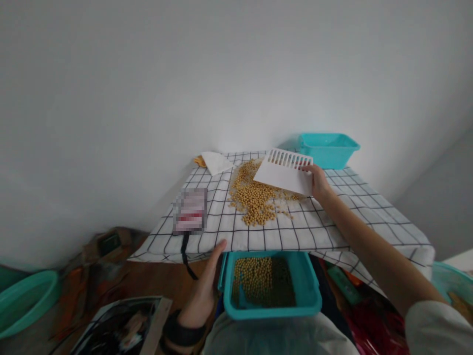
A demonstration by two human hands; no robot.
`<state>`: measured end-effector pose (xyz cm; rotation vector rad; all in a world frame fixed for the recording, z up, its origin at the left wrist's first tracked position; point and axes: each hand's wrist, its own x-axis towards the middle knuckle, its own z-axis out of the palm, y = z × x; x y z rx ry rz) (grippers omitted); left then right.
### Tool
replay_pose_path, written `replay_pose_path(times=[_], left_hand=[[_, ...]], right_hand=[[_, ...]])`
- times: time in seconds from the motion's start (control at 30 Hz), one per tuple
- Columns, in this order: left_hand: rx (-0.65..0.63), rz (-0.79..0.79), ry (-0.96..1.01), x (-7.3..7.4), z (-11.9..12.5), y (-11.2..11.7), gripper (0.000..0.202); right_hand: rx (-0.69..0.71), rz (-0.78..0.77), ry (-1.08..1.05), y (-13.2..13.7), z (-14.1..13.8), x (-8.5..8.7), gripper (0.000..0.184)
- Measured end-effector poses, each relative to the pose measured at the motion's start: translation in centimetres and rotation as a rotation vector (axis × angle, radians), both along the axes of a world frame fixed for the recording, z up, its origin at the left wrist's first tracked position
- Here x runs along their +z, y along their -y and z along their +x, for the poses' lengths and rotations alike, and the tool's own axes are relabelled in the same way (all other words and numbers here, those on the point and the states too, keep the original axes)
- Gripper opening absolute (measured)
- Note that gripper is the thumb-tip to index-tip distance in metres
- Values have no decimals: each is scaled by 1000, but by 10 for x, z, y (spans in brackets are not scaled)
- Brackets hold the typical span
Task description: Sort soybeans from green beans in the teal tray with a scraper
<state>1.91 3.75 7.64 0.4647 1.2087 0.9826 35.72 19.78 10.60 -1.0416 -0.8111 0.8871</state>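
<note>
A pile of yellow beans (pixel 254 195) lies on a black-and-white checked cloth (pixel 332 217) over the table. My right hand (pixel 318 181) grips a white slotted plastic scoop (pixel 284 171) by its right edge, holding it over the far side of the pile. My left hand (pixel 203 291) holds the left rim of a teal basket (pixel 306 303) at the table's near edge. The basket holds yellow beans and dark green ones.
A second teal bin (pixel 328 148) stands at the table's far right corner. A white paper (pixel 218 161) lies at the far left, a blurred packet (pixel 190 210) on the left. A teal bowl (pixel 25 301) and a magazine (pixel 121 328) sit lower left.
</note>
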Motion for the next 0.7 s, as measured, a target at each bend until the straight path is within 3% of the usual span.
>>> replay_pose_path(times=[0.17, 0.4, 0.7], left_hand=[[10, -124, 85, 9, 14, 1, 39], [39, -157, 126, -6, 15, -1, 40], [63, -115, 136, -14, 16, 0, 42]], right_hand=[[110, 53, 55, 11, -7, 7, 19], [277, 39, 155, 20, -13, 12, 25], [334, 30, 205, 23, -13, 13, 18]])
